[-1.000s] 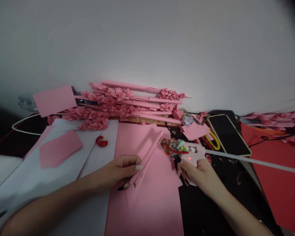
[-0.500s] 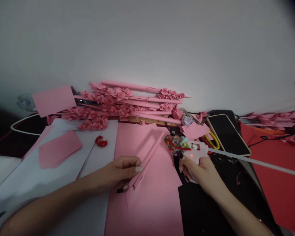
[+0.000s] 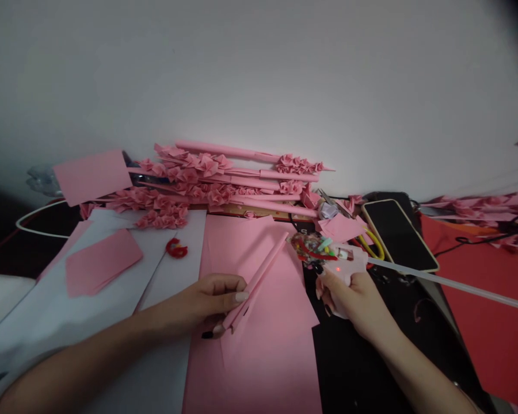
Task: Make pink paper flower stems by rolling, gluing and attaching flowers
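My left hand [image 3: 222, 296] pinches a rolled pink paper tube [image 3: 263, 270] near its lower end. The tube slants up to the right, over pink paper sheets [image 3: 267, 368]. In my right hand [image 3: 347, 296] is a pale glue gun [image 3: 351, 264] with a small red light lit. Its front end is covered in a clump of coloured bits [image 3: 313, 247] and points left, near the tube's upper end. A long translucent glue stick [image 3: 453, 284] sticks out of its back toward the right. My right fingers wrap around the handle, partly hidden.
Pink paper flower stems [image 3: 207, 167] lie in a pile along the wall. Cut pink rectangles [image 3: 103, 261] and a red curled piece [image 3: 176, 248] rest on white sheets [image 3: 164, 362]. A phone [image 3: 401, 236], yellow-handled scissors [image 3: 373, 244] and red paper [image 3: 479, 299] are at the right.
Almost nothing differs. The glue gun has shifted very slightly to the right with my right hand, and the left hand keeps its hold on the tube.
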The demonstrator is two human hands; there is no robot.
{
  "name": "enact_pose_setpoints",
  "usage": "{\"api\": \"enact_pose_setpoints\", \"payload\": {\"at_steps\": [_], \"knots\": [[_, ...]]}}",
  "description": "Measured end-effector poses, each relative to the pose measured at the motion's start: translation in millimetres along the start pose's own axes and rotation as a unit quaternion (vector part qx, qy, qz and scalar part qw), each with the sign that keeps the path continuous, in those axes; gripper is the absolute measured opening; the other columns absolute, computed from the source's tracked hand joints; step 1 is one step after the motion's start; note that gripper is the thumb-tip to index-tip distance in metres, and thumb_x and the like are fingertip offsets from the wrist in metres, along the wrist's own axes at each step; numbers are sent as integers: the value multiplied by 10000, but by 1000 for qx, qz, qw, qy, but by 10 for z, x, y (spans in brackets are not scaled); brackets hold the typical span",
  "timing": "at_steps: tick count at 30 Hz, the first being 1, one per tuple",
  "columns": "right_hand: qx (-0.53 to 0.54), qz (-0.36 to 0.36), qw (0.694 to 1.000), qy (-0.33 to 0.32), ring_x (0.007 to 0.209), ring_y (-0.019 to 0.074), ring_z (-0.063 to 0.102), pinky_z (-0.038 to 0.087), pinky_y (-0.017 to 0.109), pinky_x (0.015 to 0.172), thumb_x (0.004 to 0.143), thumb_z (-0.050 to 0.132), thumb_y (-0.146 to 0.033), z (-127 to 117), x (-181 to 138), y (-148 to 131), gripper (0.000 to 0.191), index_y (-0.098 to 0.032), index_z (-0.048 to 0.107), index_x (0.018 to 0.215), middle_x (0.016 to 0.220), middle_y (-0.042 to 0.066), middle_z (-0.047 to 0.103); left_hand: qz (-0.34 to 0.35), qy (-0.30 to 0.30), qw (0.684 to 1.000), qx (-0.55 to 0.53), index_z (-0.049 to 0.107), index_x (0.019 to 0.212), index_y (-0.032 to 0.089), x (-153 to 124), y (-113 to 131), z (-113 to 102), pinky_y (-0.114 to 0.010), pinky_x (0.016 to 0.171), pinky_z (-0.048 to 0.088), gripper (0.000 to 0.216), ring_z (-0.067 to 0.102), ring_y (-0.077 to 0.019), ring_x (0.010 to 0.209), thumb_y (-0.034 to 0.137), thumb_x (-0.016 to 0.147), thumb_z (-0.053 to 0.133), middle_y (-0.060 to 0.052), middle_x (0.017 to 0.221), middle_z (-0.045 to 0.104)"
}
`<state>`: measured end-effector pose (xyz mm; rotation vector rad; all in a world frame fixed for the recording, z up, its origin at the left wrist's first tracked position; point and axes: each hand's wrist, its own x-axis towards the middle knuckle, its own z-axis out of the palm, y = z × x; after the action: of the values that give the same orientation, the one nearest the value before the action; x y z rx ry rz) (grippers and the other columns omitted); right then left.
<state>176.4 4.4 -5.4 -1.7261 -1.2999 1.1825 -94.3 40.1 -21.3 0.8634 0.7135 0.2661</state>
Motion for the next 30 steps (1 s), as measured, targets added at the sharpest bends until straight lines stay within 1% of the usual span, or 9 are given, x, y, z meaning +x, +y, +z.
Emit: {"api": "enact_pose_setpoints", "payload": {"at_steps": [5, 10, 13, 16, 20, 23, 25, 28, 30], "knots": [[9, 6, 1000, -3, 346, 96, 435, 349, 218, 382, 819, 538, -538, -1, 11, 0, 458, -160, 579, 564, 385, -8, 487, -11, 2, 1000, -20, 387, 658, 188, -15, 8, -5, -176, 377, 195, 410, 305, -38, 374, 462, 790, 662, 87, 495, 389], [51, -9, 999, 5, 366, 92, 440, 352, 222, 363, 787, 597, -533, 24, 10, 12, 401, -162, 568, 635, 514, 14, 568, -15, 13, 999, -30, 404, 664, 185, -20, 34, 4, -178, 385, 195, 410, 298, -40, 384, 471, 766, 678, 87, 493, 388], [47, -27, 999, 6, 375, 91, 423, 350, 220, 366, 782, 616, -515, 31, 0, -1, 377, -163, 569, 654, 498, 0, 542, -19, 17, 999, -32, 401, 665, 187, -15, 46, 10, -178, 377, 179, 415, 270, -37, 377, 476, 759, 683, 91, 482, 385], [44, -46, 998, 1, 388, 83, 405, 349, 216, 374, 784, 625, -477, 32, -14, -51, 327, -167, 562, 700, 526, -12, 538, -12, 26, 999, -28, 426, 700, 188, -9, 53, 19, -172, 373, 165, 388, 258, -34, 377, 473, 770, 678, 97, 482, 371], [30, -49, 998, -24, 397, 81, 395, 307, 203, 369, 789, 613, -441, 48, -28, -118, 280, -168, 554, 763, 516, -33, 498, 17, 40, 999, -20, 494, 824, 193, -10, 75, 42, -169, 366, 142, 328, 235, -33, 371, 470, 788, 666, 109, 480, 340], [22, -51, 998, -32, 397, 84, 395, 296, 205, 366, 783, 605, -433, 71, -38, -145, 269, -169, 553, 781, 515, -34, 499, 23, 63, 998, -16, 497, 899, 207, -11, 101, 61, -174, 361, 127, 357, 233, -34, 362, 478, 765, 687, 115, 479, 318], [15, -52, 998, -46, 397, 86, 393, 297, 208, 369, 778, 599, -430, 84, -52, -161, 264, -171, 557, 752, 491, -37, 484, 25, 78, 997, -16, 490, 936, 213, -8, 110, 68, -177, 360, 119, 388, 244, -35, 364, 480, 750, 702, 115, 486, 325], [13, -50, 996, -77, 394, 85, 383, 302, 210, 376, 787, 577, -432, 95, -80, -178, 284, -176, 559, 664, 456, -35, 466, 43, 83, 996, -15, 493, 988, 211, 5, 103, 71, -180, 361, 119, 423, 247, -33, 374, 490, 747, 701, 110, 504, 349], [21, -52, 994, -98, 388, 79, 367, 295, 205, 370, 804, 559, -420, 100, -99, -176, 291, -179, 558, 641, 459, -31, 471, 56, 92, 994, -8, 499, 1012, 202, 18, 90, 72, -183, 362, 122, 447, 228, -31, 376, 501, 745, 697, 112, 506, 334]]}}
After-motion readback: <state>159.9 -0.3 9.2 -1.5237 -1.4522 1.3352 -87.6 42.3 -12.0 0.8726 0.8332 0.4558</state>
